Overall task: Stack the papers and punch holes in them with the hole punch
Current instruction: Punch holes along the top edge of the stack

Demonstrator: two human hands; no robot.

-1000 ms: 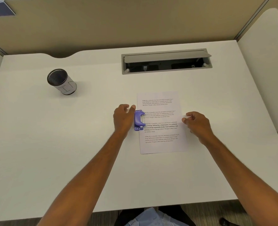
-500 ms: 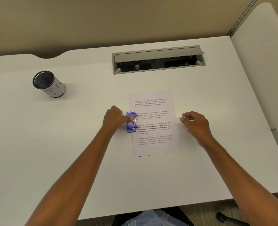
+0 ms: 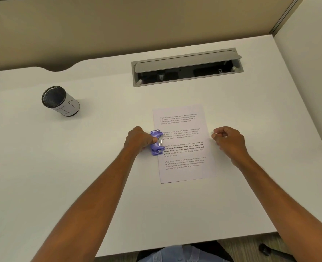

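a white tabletop (image 3: 80, 186) fills the view, with a grey cable hatch (image 3: 187, 67) open near its far edge. behind it stands a beige partition wall (image 3: 137, 25). a striped carpet floor (image 3: 250, 246) shows below.

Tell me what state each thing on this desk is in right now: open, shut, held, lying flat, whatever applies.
Papers: lying flat, stacked, left edge in the punch.
Hole punch: on the papers' left edge, under the left hand's grip.
Left hand: closed on the punch.
Right hand: loosely curled at the papers' right edge, holding nothing.
Pen cup: upright; contents not visible.
Cable hatch: lid open.
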